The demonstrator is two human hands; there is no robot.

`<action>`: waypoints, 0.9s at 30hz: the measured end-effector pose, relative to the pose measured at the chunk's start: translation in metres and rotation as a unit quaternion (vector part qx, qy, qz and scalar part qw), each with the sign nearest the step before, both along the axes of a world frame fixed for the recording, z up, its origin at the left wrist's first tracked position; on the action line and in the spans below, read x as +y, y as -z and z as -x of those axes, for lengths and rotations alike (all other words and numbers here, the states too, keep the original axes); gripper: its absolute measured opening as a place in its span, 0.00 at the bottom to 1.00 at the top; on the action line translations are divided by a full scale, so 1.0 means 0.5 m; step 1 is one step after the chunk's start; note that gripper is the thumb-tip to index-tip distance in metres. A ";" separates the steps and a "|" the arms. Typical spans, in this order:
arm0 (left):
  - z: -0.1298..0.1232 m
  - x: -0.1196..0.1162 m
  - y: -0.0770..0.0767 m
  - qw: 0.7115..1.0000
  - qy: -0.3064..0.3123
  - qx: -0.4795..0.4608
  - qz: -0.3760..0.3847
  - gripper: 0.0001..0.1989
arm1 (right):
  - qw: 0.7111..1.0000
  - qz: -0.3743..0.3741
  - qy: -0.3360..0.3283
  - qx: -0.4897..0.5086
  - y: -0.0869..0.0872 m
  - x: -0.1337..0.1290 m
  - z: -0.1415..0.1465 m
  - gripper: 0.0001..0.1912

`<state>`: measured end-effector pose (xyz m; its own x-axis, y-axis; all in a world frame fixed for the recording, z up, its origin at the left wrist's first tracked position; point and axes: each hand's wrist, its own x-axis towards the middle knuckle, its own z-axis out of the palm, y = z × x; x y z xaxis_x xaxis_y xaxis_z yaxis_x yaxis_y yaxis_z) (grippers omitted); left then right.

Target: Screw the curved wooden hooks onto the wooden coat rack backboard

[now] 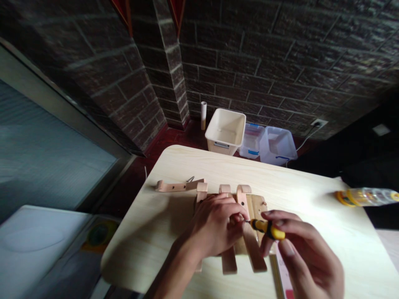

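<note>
A yellow and black screwdriver (263,227) is held between the thumb and fingers of my right hand (308,249), its tip pointing left. My left hand (215,224) lies over the curved wooden strips, its fingers bent near the screwdriver's tip; whatever they pinch is too small to make out. The strips, one of them (254,249) on the right with a hooked upper end and a dark hole, rest across a brown board (257,203). Another hooked wooden piece (173,187) with holes lies to the upper left.
The pale wooden table (187,160) bears a clear-and-yellow bottle-like object (366,197) at the right and a pink-white box (284,274) near my right hand. Beyond it, a cream bin (226,128) and clear plastic boxes (278,145) stand on the floor by a brick wall.
</note>
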<state>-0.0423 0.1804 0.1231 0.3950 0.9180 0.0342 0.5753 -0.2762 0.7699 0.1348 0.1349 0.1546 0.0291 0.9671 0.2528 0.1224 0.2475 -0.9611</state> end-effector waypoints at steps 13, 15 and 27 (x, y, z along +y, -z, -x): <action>0.004 0.003 -0.008 1.000 0.010 -0.001 0.019 0.05 | 1.000 0.010 0.016 0.025 0.003 -0.001 0.009 0.06; 0.004 0.003 -0.005 1.000 0.009 -0.004 0.015 0.05 | 0.999 0.015 0.015 0.033 0.004 -0.002 0.011 0.06; 0.005 -0.004 0.004 1.000 -0.006 0.006 -0.017 0.12 | 0.994 -0.047 -0.022 -0.091 0.004 0.010 -0.018 0.11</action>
<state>-0.0446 0.1785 0.1210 0.3851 0.9208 0.0617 0.5872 -0.2961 0.7534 0.1440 0.1400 0.1526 -0.0682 0.9382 0.3394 0.2799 0.3446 -0.8961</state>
